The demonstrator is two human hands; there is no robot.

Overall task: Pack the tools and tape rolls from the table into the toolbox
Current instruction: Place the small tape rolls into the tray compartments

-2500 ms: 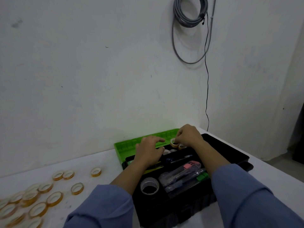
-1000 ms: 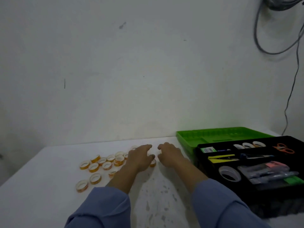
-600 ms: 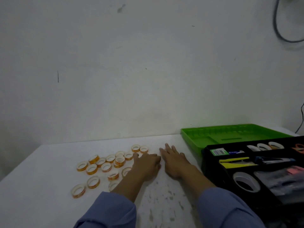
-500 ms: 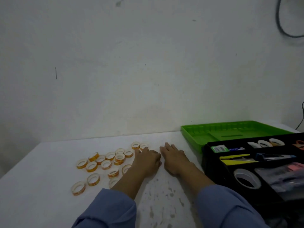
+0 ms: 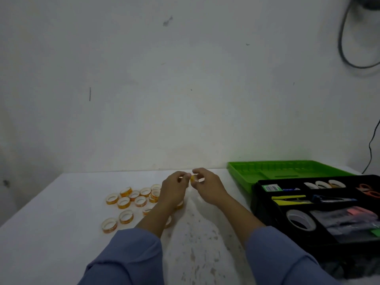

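Head view shows the right hand (image 5: 207, 188) pinching a small orange tape roll (image 5: 192, 179) above the table (image 5: 51, 233); the left hand (image 5: 174, 190) curls at the same roll, though I cannot tell whether it grips; loose tape rolls (image 5: 133, 199) lie left of it, well apart from the black toolbox (image 5: 256, 197); I judge a shallow fingertip pinch could slip during the carry, and the roll might wheel off the edge.

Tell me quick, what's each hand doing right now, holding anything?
Left hand: curled, but whether it holds anything cannot be told.
Right hand: closed, pinching a small orange tape roll.
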